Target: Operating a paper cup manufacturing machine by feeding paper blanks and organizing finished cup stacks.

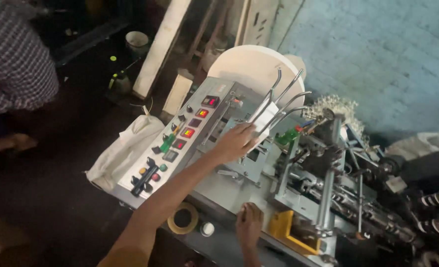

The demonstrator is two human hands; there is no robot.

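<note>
At the foot of the curved metal guide rods (283, 99), the left hand (236, 142) closes its fingers on a stack of white sheets (260, 118), steadying it where the rods cradle it upright. Lower down, the right hand (249, 223) rests flat on the grey machine bed (219, 190), seemingly as a brace, beside a tape roll (182, 218). Left of both runs the control panel (180, 141).

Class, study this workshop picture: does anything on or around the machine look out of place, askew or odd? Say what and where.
A roll of tape lies loose on the machine's front ledge, below the left hand and beside the right hand. A white cloth sack slumps crumpled against the control panel. Nothing looks spilled or broken.
</note>
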